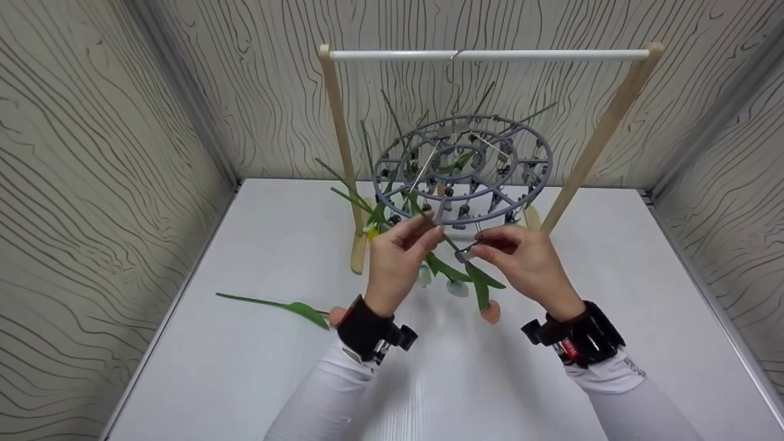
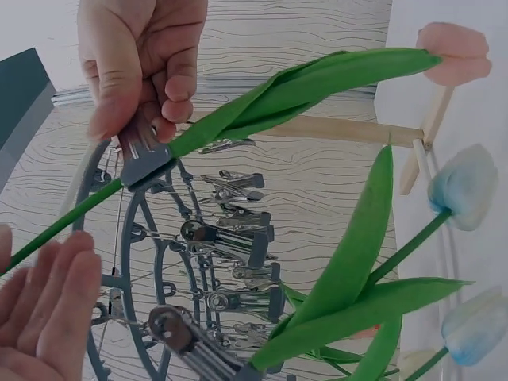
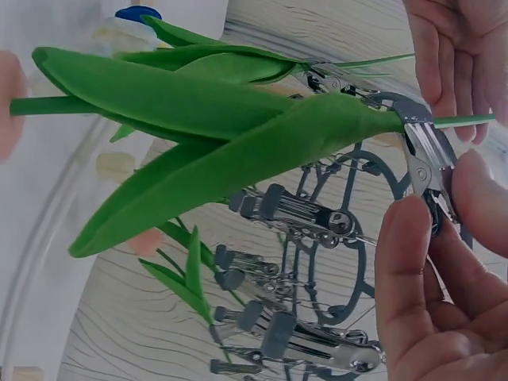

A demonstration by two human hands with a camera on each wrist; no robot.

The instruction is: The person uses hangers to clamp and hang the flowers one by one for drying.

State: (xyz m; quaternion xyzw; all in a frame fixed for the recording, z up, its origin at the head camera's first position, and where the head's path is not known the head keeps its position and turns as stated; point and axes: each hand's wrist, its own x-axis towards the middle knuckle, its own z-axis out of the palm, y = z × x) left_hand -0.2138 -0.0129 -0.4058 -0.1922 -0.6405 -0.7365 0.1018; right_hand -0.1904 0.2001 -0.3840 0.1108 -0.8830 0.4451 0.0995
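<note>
A: The right hand (image 1: 527, 260) has thumb and fingertips (image 3: 413, 262) pinched on the handles of a small metal spring clip (image 3: 425, 155), and that clip's mouth sits on the thin green stem of an artificial tulip (image 2: 238, 119). The left hand (image 1: 398, 251) holds the same stem a little to the left, its fingers curled lightly round it.

B: So where does the flower itself sit?

A: It hangs head down just under the near edge of the round grey plastic clip hanger (image 1: 462, 165), its long leaves trailing toward the near side, a peach bloom (image 1: 490, 311) lowest.

B: What could spoil it?

A: Likely the stem sliding out of the clip's mouth if the pinch eases while it lies off-centre (the stem looks smooth and thin). The hanger swings from a white rail (image 1: 490, 54) on a light wooden frame (image 1: 340, 153), so a tug could tilt it and shake the other hung tulips loose. Another tulip (image 1: 275, 304) lies on the white table (image 1: 245, 367), near left, by the left wrist; a sleeve could sweep it.
</note>
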